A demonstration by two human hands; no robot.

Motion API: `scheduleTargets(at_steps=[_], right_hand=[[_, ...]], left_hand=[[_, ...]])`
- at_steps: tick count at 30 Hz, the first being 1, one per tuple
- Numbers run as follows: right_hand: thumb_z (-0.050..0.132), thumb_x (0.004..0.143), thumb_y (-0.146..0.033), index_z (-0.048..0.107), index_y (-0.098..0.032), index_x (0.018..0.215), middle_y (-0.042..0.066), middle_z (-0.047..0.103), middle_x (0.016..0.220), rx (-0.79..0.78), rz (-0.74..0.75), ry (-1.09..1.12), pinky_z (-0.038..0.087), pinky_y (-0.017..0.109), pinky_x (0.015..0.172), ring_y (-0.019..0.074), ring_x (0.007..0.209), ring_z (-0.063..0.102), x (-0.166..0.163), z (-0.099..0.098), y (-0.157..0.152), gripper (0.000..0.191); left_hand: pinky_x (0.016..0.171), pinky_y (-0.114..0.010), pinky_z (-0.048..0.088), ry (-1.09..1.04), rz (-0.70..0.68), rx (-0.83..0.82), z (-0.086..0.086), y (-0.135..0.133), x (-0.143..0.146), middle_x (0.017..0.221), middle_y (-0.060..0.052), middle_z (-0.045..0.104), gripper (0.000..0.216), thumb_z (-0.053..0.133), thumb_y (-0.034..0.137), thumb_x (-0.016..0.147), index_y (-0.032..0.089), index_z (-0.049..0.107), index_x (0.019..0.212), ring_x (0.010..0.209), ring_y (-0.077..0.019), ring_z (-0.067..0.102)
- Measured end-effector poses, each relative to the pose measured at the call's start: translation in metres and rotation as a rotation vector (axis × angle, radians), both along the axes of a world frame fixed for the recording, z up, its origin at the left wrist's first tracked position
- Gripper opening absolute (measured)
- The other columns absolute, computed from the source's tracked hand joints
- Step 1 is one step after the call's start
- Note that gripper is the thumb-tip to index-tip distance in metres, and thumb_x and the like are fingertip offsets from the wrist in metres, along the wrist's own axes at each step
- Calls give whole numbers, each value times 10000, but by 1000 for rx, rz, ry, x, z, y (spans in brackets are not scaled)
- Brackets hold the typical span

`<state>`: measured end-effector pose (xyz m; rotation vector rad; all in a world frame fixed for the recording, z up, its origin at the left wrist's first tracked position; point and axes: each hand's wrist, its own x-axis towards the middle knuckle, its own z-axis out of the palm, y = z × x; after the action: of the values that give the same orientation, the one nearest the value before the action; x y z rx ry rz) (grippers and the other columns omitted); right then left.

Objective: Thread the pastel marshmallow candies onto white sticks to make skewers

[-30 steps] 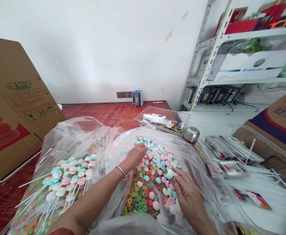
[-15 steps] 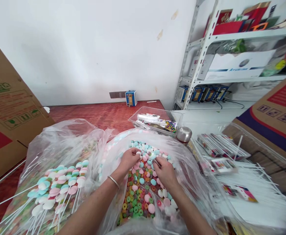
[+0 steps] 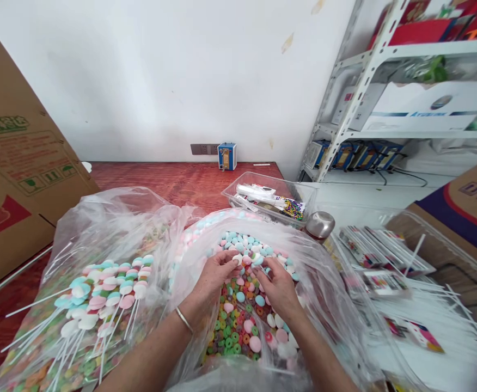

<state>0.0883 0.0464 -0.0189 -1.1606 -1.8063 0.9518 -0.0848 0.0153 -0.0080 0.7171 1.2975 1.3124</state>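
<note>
My left hand (image 3: 219, 275), with a bangle on its wrist, pinches a white marshmallow disc (image 3: 237, 259). My right hand (image 3: 278, 286) is closed on a candy skewer, its blue and white candies (image 3: 257, 259) at the fingertips; most of its stick is hidden by the fingers. Both hands are close together over an open plastic bag (image 3: 324, 305). In it are pastel marshmallow discs (image 3: 255, 344) and colourful gummy rings (image 3: 227, 343). To the left, finished-looking candy skewers (image 3: 110, 283) on white sticks lie in a pile on another clear bag of rings (image 3: 95, 204).
Behind the bag stands a clear plastic tray (image 3: 230, 191) with packets and beads, beside a metal bowl (image 3: 320, 224). White sticks (image 3: 438, 305) and small packets (image 3: 385, 283) lie at right. Cardboard boxes (image 3: 13, 141) flank both sides; a shelf rack (image 3: 355, 98) stands at back right.
The view has shifted, so the scene sits slightly differently in the picture. My left hand has brought the white marshmallow disc closer to the candies in my right hand.
</note>
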Motion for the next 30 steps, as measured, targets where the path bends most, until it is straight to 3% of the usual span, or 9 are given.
scheduleTargets(at_steps=[4, 8, 13, 19, 24, 27, 30], right_hand=[[590, 896, -439, 616, -206, 936, 22, 705, 839, -125, 36, 168, 529, 292, 673, 192, 736, 656, 4, 5, -29, 238], [664, 844, -464, 557, -217, 823, 3, 681, 754, -174, -51, 292, 536, 300, 656, 182, 684, 642, 2, 0, -42, 269], [675, 832, -476, 583, -222, 940, 31, 724, 884, -203, -92, 394, 571, 332, 734, 207, 813, 686, 1, 2, -53, 291], [719, 821, -425, 600, -222, 969, 57, 734, 977, -291, -92, 496, 577, 348, 788, 232, 940, 694, 6, 3, -65, 278], [702, 831, -452, 614, -210, 963, 67, 736, 962, -346, -111, 541, 569, 341, 782, 234, 933, 695, 6, -6, -66, 290], [660, 849, -503, 627, -200, 946, 46, 721, 891, -341, -100, 497, 544, 276, 654, 187, 773, 676, 7, -5, -67, 320], [570, 894, -551, 572, -208, 799, -36, 592, 634, -382, -81, 413, 367, 202, 425, 94, 465, 472, 14, 4, -76, 356]], left_hand=[[862, -334, 548, -47, -133, 57, 11, -16, 20, 952, -95, 750, 405, 795, 398, 713, 127, 753, 1011, 899, -218, 693], [915, -386, 535, -168, -176, 53, 18, -31, 39, 964, -95, 759, 430, 802, 447, 677, 131, 773, 967, 913, -240, 696], [960, -413, 517, -217, -171, 39, 18, -41, 46, 974, -91, 765, 407, 798, 433, 682, 143, 780, 967, 956, -251, 693], [988, -407, 498, -65, -174, 81, 19, -44, 43, 1105, -97, 742, 366, 741, 373, 749, 164, 767, 1048, 1087, -279, 657], [947, -408, 509, 21, -274, 103, 20, -47, 41, 1051, -100, 755, 514, 776, 289, 706, 159, 700, 1196, 1035, -286, 678], [937, -395, 512, 20, -243, 92, 19, -47, 41, 999, -110, 759, 491, 793, 325, 702, 139, 718, 1151, 1023, -288, 680], [887, -360, 527, -6, -164, 87, 18, -46, 40, 948, -105, 757, 451, 793, 378, 709, 133, 737, 1084, 940, -251, 694]])
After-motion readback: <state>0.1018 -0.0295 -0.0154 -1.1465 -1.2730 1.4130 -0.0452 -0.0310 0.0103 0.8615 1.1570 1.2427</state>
